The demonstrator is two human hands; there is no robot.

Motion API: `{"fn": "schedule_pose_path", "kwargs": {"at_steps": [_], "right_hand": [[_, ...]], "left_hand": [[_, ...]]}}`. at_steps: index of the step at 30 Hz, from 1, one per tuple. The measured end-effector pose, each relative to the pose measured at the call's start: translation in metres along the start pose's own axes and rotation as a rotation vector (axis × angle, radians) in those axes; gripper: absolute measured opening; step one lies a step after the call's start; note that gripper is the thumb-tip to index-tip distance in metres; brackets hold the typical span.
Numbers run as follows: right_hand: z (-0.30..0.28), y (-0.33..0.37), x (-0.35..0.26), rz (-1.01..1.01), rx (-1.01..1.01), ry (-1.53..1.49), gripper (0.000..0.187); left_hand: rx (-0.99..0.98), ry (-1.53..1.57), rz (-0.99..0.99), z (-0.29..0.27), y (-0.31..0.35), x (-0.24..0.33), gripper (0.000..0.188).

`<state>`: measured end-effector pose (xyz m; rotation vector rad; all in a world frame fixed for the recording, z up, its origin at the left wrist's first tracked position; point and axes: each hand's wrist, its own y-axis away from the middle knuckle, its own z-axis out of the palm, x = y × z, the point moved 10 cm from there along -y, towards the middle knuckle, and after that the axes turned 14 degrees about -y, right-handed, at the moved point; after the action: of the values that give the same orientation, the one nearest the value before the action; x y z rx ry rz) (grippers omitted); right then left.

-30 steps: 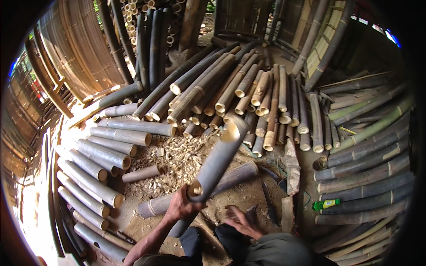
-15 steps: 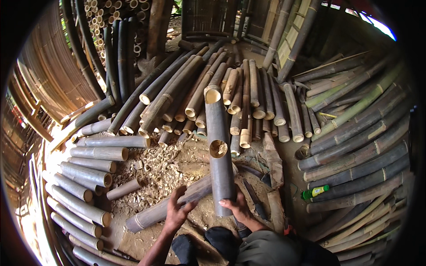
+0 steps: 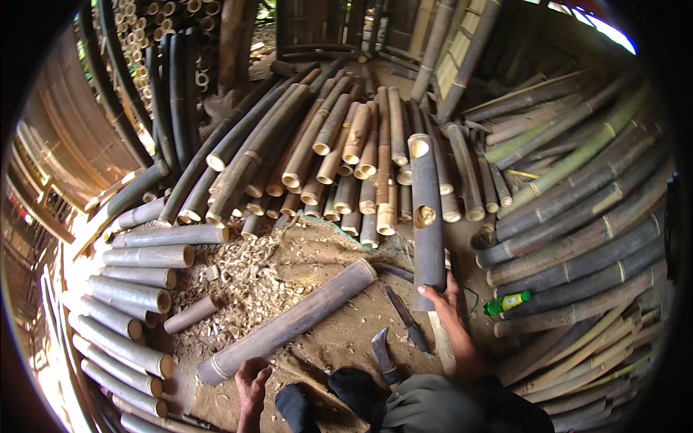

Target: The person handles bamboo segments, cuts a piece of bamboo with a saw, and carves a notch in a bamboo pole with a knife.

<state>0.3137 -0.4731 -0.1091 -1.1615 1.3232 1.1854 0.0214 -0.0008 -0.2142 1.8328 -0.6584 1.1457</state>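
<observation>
My right hand (image 3: 449,303) grips the lower end of a dark bamboo tube (image 3: 429,260). The tube points away from me, with a slanted cut at its far end and a round hole cut in its side. A longer bamboo pole (image 3: 289,321) lies slantwise on the ground in front of me. Just by its near end is my left hand (image 3: 253,380), empty, fingers loosely bent and apart. Between the pole and the held tube lie a straight knife (image 3: 408,319) and a curved blade (image 3: 383,353) with a dark handle.
Wood chips (image 3: 249,292) cover the ground left of the pole. Cut bamboo lengths (image 3: 137,294) line the left side, and a large bamboo pile (image 3: 317,144) rises ahead. Long poles (image 3: 577,238) are stacked at right, with a green bottle (image 3: 507,303) against them. A short bamboo piece (image 3: 190,315) lies among the chips.
My right hand has carried the bamboo tube to the right, away from over the pole. My left hand has dropped lower and left, toward the pole's near end. The view has shifted slightly.
</observation>
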Motion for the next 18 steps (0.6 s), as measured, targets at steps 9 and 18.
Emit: {"fn": "schedule_pose_path", "kwargs": {"at_steps": [9, 18], "right_hand": [[0.169, 0.011, -0.029, 0.090, -0.352, -0.430, 0.071], [0.371, -0.144, -0.018, 0.223, -0.389, -0.496, 0.085]], "left_hand": [[-0.029, -0.043, 0.016, 0.010, -0.011, 0.000, 0.044], [0.024, 0.081, -0.030, 0.004, 0.009, -0.027, 0.037]]}}
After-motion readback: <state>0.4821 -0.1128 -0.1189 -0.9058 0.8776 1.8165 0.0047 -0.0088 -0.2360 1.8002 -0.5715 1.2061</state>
